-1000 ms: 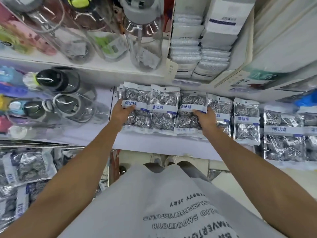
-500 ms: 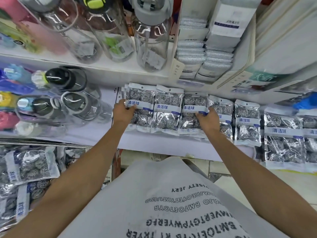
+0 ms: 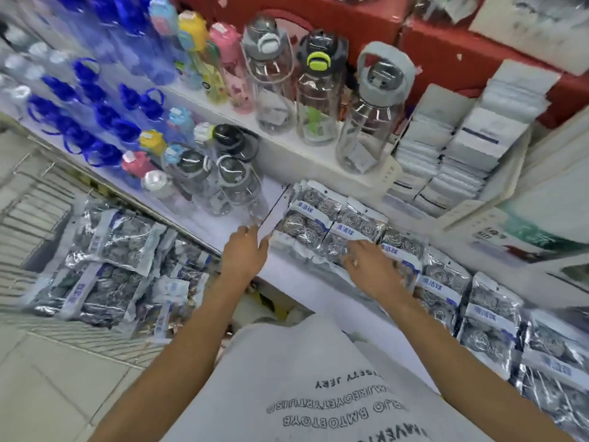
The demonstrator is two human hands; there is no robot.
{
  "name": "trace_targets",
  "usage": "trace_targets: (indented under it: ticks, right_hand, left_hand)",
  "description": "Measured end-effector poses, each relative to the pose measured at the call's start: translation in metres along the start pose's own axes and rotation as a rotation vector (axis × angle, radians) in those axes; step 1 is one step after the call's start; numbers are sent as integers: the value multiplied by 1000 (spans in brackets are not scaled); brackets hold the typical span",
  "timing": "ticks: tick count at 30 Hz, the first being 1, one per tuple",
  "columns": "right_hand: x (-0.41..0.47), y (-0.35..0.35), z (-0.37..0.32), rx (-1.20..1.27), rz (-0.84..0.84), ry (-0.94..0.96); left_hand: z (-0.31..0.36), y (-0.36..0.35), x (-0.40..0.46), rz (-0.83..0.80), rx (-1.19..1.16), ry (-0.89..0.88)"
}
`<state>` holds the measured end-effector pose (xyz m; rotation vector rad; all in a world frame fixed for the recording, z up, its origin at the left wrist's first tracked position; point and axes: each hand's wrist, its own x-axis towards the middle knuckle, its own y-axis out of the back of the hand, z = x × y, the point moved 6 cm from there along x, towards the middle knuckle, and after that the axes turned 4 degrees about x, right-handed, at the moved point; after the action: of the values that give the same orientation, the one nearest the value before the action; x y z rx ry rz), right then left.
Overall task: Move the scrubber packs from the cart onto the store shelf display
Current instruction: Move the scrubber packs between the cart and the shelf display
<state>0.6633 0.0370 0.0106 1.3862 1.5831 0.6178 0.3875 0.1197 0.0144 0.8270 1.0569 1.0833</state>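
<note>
A row of silver scrubber packs with blue-and-white labels stands along the white shelf. My left hand hovers with straight fingers just left of the row's left end, holding nothing. Spread open over the packs in the middle of the row is my right hand, its fingertips near a pack's lower edge. More scrubber packs lie piled in the wire cart at the lower left.
Clear water bottles stand on the shelf just left of the packs, with more bottles on the shelf above. Stacked white cloth packs fill a box at the upper right. Further scrubber packs run to the right.
Both hands have let go of the pack row and pulled back slightly. My view has swung left and tilted, bringing the cart and upper bottles into sight.
</note>
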Motion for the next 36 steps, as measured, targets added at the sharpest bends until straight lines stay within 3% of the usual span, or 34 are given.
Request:
trace_targets:
  ticks: [3,7,11,22,29,36]
  right_hand:
    - [-1,-7,-42,-60,-40,174]
    - [-4,-29,-86,-109,-70,362]
    - [-16,-53,-125,-109,-151,446]
    - [-25,-140,-214,-169,-378,576]
    - [15,-200,-270,-135,-509,346]
    - [79,-259,-311,-76,-536,148]
  left_hand:
    - [-29,3,-42,98,-22,85]
    - [-74,-11,-100,75,28,222]
    - [-93,0,-167,177,-77,383]
    - [-197,-30,-246,213,-305,749]
    - [-271,-46,-227,241,-653,914]
    - [-326,-76,-185,143,-912,1050]
